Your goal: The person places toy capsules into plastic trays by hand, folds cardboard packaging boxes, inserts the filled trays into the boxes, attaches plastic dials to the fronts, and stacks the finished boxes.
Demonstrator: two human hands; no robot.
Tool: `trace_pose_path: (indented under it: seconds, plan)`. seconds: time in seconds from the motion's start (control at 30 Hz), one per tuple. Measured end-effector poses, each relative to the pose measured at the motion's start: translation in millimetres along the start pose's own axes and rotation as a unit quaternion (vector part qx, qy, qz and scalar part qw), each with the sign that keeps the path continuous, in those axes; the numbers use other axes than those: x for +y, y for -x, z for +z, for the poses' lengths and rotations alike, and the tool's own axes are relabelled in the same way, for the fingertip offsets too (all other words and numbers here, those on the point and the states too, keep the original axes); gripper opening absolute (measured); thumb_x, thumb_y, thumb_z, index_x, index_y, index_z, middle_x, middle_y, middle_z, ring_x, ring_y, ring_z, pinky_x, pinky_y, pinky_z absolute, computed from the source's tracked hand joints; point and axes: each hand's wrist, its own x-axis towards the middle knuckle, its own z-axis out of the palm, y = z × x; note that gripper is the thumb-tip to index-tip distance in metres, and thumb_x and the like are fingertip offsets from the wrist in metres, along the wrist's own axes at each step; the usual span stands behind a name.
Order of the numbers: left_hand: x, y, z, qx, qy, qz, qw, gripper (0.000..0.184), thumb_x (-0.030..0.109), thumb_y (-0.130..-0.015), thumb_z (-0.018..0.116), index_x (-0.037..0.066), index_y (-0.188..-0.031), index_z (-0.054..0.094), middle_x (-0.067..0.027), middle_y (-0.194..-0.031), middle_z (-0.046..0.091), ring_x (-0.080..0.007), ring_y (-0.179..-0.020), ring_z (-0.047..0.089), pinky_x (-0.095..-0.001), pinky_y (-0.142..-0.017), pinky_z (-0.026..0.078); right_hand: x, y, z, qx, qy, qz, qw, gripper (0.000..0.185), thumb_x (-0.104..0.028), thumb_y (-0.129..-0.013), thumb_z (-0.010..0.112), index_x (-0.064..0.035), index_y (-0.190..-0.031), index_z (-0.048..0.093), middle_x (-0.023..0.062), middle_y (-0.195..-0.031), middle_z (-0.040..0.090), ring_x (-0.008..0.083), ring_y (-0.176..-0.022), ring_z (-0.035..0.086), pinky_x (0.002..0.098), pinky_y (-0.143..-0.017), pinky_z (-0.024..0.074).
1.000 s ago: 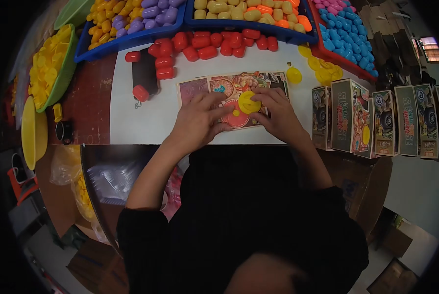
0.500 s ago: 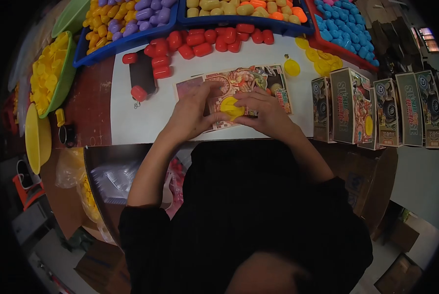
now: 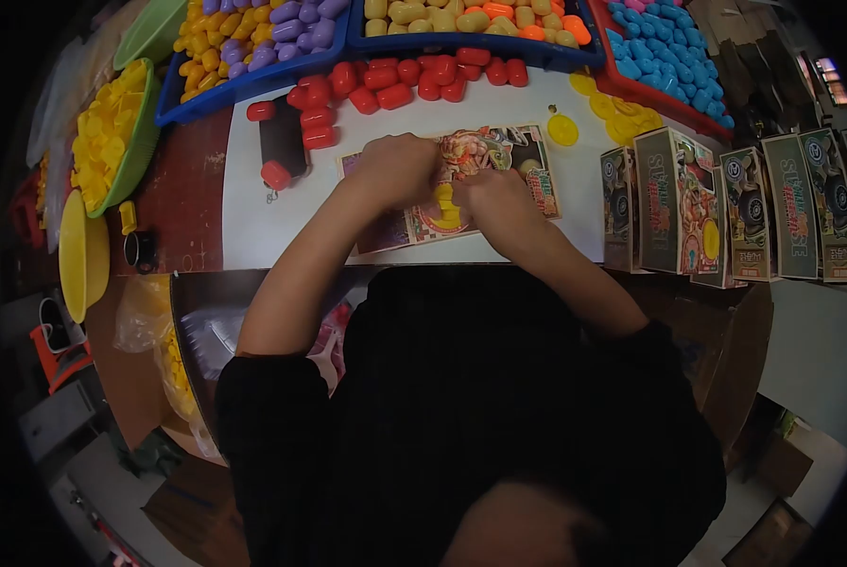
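Note:
A flat printed cardboard box (image 3: 527, 156) lies on the white tabletop in front of me, bearing colourful artwork. A round yellow plastic piece (image 3: 445, 204) sits on its face, between my hands. My left hand (image 3: 400, 172) rests over the left part of the box, back up and fingers curled under. My right hand (image 3: 501, 206) is on the other side of the yellow piece, its fingers bent toward it. Both sets of fingertips are mostly hidden, so what they grip cannot be made out.
Red capsules (image 3: 381, 77) lie behind the box, near a dark phone-like slab (image 3: 283, 142). Blue trays (image 3: 471, 42) and a red tray (image 3: 622, 94) hold coloured capsules. Yellow discs (image 3: 631, 121) lie at right, beside several standing printed boxes (image 3: 669, 198). A green basket (image 3: 140, 142) holds yellow parts.
Both hands have changed from fingers spread around the yellow piece to curled fingers. My left hand has moved up and right, uncovering more of the piece's lower part.

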Motion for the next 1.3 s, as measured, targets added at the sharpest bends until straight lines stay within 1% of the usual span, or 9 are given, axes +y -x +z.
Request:
trace_pose_path:
  seconds: [0.17,0.27,0.4,0.63,0.87,1.0,1.07,1.17,1.3]
  plan:
    - [-20,7,8,-0.002,0.066,0.054,0.996,0.029,0.019,-0.059,0.079,0.010,-0.082,0.063,-0.0060,-0.072,0.062,-0.0254,-0.073,0.060,-0.0329,-0.064,0.047,27,17,17,0.093,-0.464,0.149,0.868,0.022,-0.006,-0.073,0.067,0.0025,-0.094,0.064,0.0093,-0.074,0.064,0.0187,-0.069,0.065,0.0260,-0.064,0.0514]
    - [-65,23,26,0.462,0.085,0.074,0.879,0.052,0.025,-0.074,0.073,0.005,-0.116,0.051,-0.0077,-0.087,0.060,-0.0214,-0.078,0.059,-0.0317,-0.071,0.048,18,32,14,0.190,-0.465,0.150,0.852,0.034,-0.009,-0.071,0.071,0.0012,-0.102,0.062,0.0079,-0.087,0.061,0.0180,-0.075,0.062,0.0268,-0.067,0.0505]
    - [-99,45,50,0.336,0.284,-0.150,0.885,0.050,0.029,-0.079,0.068,-0.001,-0.115,0.053,-0.0134,-0.092,0.062,-0.0185,-0.078,0.059,-0.0299,-0.068,0.046,0,47,22,0.227,-0.169,0.029,0.959,0.047,-0.010,-0.062,0.077,-0.0020,-0.106,0.061,0.0069,-0.101,0.052,0.0216,-0.089,0.052,0.0323,-0.078,0.0455]
    - [-97,44,59,0.244,0.275,-0.142,0.919,0.046,0.024,-0.078,0.069,-0.001,-0.114,0.056,-0.0101,-0.081,0.063,-0.0164,-0.070,0.059,-0.0292,-0.062,0.045,3,45,35,0.198,-0.148,0.029,0.969,0.053,-0.010,-0.057,0.079,-0.0025,-0.106,0.061,0.0060,-0.101,0.049,0.0229,-0.092,0.047,0.0328,-0.078,0.0429]
    - [-3,75,0,0.269,0.560,-0.034,0.783,0.052,0.019,-0.084,0.060,0.004,-0.130,0.039,-0.0047,-0.089,0.061,-0.0093,-0.074,0.057,-0.0201,-0.057,0.043,-41,47,-20,0.272,-0.127,-0.025,0.953,0.077,-0.039,-0.054,0.080,0.0025,-0.114,0.055,0.0083,-0.099,0.048,0.0243,-0.092,0.046,0.0385,-0.078,0.0401]
    - [35,81,-30,0.299,0.605,0.133,0.726,0.048,0.023,-0.092,0.048,0.005,-0.133,0.033,-0.0062,-0.096,0.058,-0.0067,-0.067,0.050,-0.0185,-0.053,0.037,-24,63,-64,0.434,-0.053,-0.011,0.899,0.036,-0.010,-0.068,0.068,0.0003,-0.102,0.064,0.0068,-0.083,0.051,0.0191,-0.069,0.052,0.0299,-0.061,0.0438]
    - [34,56,-37,0.331,0.592,0.136,0.722,0.047,0.029,-0.095,0.044,0.007,-0.136,0.033,-0.0041,-0.102,0.057,-0.0055,-0.066,0.044,-0.0186,-0.055,0.035,-3,74,-86,0.420,-0.271,0.094,0.861,0.020,-0.005,-0.079,0.061,0.0009,-0.098,0.066,0.0056,-0.080,0.052,0.0139,-0.066,0.052,0.0259,-0.056,0.0423]
    - [27,15,-22,0.068,0.731,0.162,0.659,0.057,0.036,-0.091,0.052,0.013,-0.139,0.033,0.0003,-0.117,0.051,-0.0053,-0.075,0.045,-0.0199,-0.063,0.036,41,87,-74,0.400,-0.386,0.123,0.822,0.026,-0.010,-0.087,0.057,0.0013,-0.110,0.058,0.0024,-0.086,0.053,0.0117,-0.074,0.051,0.0256,-0.066,0.0435]
    - [25,2,-5,0.104,0.680,0.141,0.712,0.067,0.021,-0.077,0.069,0.009,-0.135,0.038,-0.0003,-0.118,0.050,-0.0067,-0.088,0.050,-0.0194,-0.072,0.040,45,89,-56,0.339,-0.554,0.167,0.742,0.047,-0.008,-0.081,0.062,-0.0013,-0.123,0.042,0.0049,-0.100,0.051,0.0119,-0.079,0.051,0.0272,-0.074,0.0445]
